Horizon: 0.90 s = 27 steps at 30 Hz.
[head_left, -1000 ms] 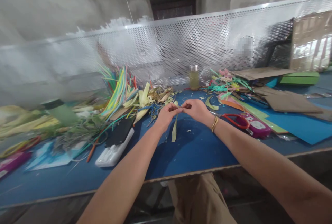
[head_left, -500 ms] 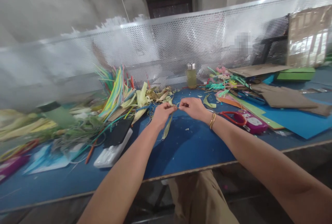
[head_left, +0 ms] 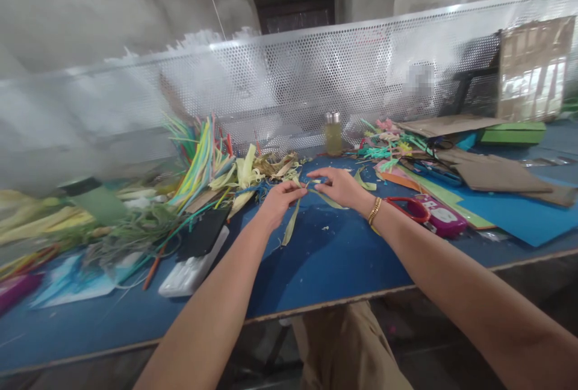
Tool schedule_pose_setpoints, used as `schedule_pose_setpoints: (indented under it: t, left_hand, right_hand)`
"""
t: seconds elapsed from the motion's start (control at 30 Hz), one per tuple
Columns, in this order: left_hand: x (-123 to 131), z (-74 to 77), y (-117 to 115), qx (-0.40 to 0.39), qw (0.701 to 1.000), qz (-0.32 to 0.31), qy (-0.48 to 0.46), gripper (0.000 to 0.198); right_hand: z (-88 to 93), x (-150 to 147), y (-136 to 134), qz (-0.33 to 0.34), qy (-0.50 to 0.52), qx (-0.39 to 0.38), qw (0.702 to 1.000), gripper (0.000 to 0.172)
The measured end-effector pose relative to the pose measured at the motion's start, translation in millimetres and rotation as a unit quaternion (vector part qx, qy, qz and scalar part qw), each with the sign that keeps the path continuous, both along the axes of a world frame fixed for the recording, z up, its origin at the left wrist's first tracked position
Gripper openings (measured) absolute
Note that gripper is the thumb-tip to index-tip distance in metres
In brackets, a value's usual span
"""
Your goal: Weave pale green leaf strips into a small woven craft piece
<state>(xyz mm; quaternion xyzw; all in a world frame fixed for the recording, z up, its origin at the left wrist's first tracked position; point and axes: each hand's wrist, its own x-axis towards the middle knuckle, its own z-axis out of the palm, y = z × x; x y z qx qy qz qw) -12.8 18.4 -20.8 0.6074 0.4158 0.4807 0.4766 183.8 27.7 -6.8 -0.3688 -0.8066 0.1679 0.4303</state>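
My left hand (head_left: 280,200) is closed, thumb and fingertips pinching a pale green strip of corn husk (head_left: 291,225). One end of the strip hangs below the left hand. Another length of husk (head_left: 329,200) sticks out toward the right, passing under my right hand (head_left: 338,186). That hand hovers just beside the pinch, thumb and forefinger parted around it; whether a fingertip touches the husk is hard to see. A heap of dry corn husks (head_left: 246,170) lies just beyond my left hand, and a loose curled piece of husk (head_left: 363,180) lies behind my right hand.
Red-handled scissors (head_left: 409,209) and a purple box (head_left: 442,215) lie beside my right forearm. Left of my arm are a black phone (head_left: 203,232) and a white case (head_left: 194,272). A capped jar (head_left: 333,134) stands at the back, before a perforated metal panel (head_left: 298,86).
My right hand's fingers have come apart from their pinch at the husk, the forefinger now stretched out. A length of husk now shows below that hand. My left hand keeps its pinch.
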Motion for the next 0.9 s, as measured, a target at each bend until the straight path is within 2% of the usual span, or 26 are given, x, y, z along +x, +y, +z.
schedule_pose_setpoints:
  t: [0.1, 0.23, 0.43, 0.53, 0.9]
  left_hand:
    - [0.1, 1.1, 0.1, 0.001, 1.000, 0.004, -0.005, 0.023]
    - [-0.4, 2.2, 2.3, -0.007, 0.999, 0.026, -0.023, 0.020]
    - [-3.3, 1.9, 4.9, 0.000, 0.999, 0.046, 0.004, 0.023]
    - [-3.6, 0.9, 6.1, -0.004, 0.999, 0.048, 0.008, 0.024]
    - [-1.7, 1.0, 6.0, -0.012, 0.999, 0.042, 0.003, 0.021]
  right_hand:
    - [0.3, -0.6, -1.7, -0.015, -0.046, -0.013, 0.999, 0.023]
    - [2.7, 2.1, -0.6, -0.064, -0.067, 0.017, 0.996, 0.007]
    - [5.0, 4.3, -1.2, -0.070, -0.030, 0.019, 0.997, 0.010]
    - [8.0, 5.1, -3.0, -0.060, -0.050, 0.019, 0.997, 0.005]
    - [13.7, 5.9, -6.9, -0.068, -0.088, 0.027, 0.993, 0.015]
